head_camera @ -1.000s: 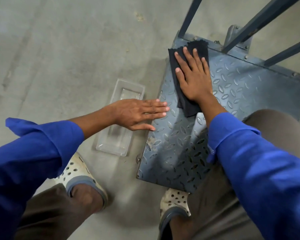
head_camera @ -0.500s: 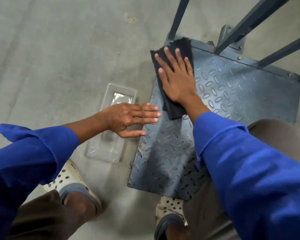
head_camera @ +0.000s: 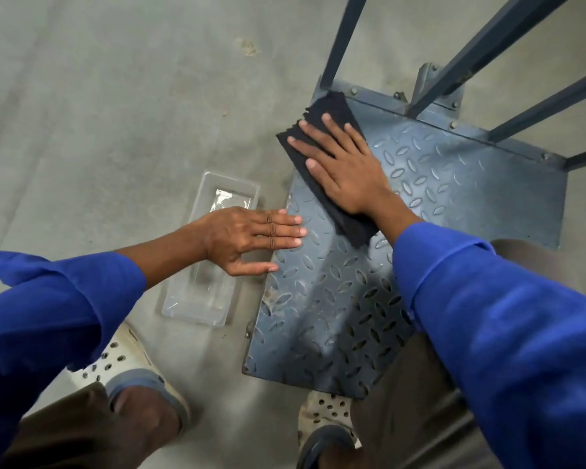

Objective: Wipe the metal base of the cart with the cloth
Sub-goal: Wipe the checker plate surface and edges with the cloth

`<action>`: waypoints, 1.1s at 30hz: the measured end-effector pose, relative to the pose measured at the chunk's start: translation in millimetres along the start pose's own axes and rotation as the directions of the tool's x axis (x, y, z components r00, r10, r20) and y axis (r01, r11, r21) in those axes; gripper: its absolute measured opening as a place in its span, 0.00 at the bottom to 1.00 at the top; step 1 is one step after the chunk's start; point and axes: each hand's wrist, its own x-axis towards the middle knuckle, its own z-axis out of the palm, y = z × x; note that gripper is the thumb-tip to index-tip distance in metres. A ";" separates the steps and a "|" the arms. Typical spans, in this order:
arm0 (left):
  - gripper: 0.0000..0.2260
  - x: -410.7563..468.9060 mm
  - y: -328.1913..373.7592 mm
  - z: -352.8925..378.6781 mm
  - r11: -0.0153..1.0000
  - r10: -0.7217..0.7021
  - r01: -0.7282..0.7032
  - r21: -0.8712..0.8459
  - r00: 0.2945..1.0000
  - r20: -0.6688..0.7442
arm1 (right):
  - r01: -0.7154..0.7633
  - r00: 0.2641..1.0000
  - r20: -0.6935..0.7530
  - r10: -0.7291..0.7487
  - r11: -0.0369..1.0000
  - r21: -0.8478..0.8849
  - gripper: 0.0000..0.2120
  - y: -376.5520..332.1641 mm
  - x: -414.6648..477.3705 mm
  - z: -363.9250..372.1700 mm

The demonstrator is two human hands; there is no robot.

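The cart's metal base [head_camera: 335, 299] is a grey-blue tread plate lying on the concrete floor. A black cloth [head_camera: 332, 110] lies flat along the plate's far left edge, reaching up to the back corner. My right hand [head_camera: 345, 167] presses flat on the cloth with straight, spread fingers. My left hand [head_camera: 254, 238] rests flat with straight fingers on the plate's left edge, its fingertips on the metal.
A clear plastic tray [head_camera: 200, 286] sits on the floor just left of the plate, partly under my left hand. Dark metal frame bars [head_camera: 481, 52] rise from the plate's back edge. My feet in perforated clogs [head_camera: 129, 367] stand at the near side.
My right hand has turned the cloth so its fingers point more to the left, staying near the back left corner. The left hand keeps its place on the plate's edge.
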 end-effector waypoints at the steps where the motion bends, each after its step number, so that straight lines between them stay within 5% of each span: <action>1: 0.26 0.9 -0.8 -2.4 1.000 0.002 -0.002 0.000 1.000 0.007 | -0.062 0.998 -0.009 0.062 0.998 0.004 0.24 7.7 10.3 -3.3; 4: 0.26 1.3 0.6 -5.0 1.000 -0.009 0.009 0.011 1.000 0.014 | -0.266 0.963 -0.031 0.267 0.963 0.036 0.25 4.6 19.4 -5.5; 10: 0.26 1.6 8.4 -2.6 0.999 -0.039 0.039 0.027 0.999 0.002 | -0.129 0.991 -0.029 0.129 0.992 0.015 0.24 -26.3 -38.5 2.0; 15: 0.26 2.2 7.2 -2.1 0.999 -0.046 0.046 0.025 0.999 0.008 | -0.428 0.902 -0.017 0.432 0.898 0.105 0.26 -4.5 -2.0 -2.7; 20: 0.25 0.2 10.4 0.6 0.997 -0.080 0.079 -0.011 0.997 -0.009 | -0.186 0.982 -0.038 0.188 0.982 0.035 0.24 -17.9 -29.8 5.5; 24: 0.26 1.5 8.9 -0.6 0.997 -0.073 0.073 0.000 0.997 -0.012 | -0.460 0.886 -0.022 0.463 0.883 0.089 0.25 -4.8 4.1 -3.4; 29: 0.26 2.8 10.7 -2.0 0.997 -0.081 0.081 0.008 0.997 -0.008 | -0.069 0.997 -0.035 0.070 0.997 0.034 0.24 -14.7 -25.1 6.2; 33: 0.26 2.5 10.8 -2.1 0.997 -0.073 0.073 0.021 0.997 -0.002 | -0.469 0.881 -0.015 0.473 0.877 0.107 0.26 7.4 1.1 -3.6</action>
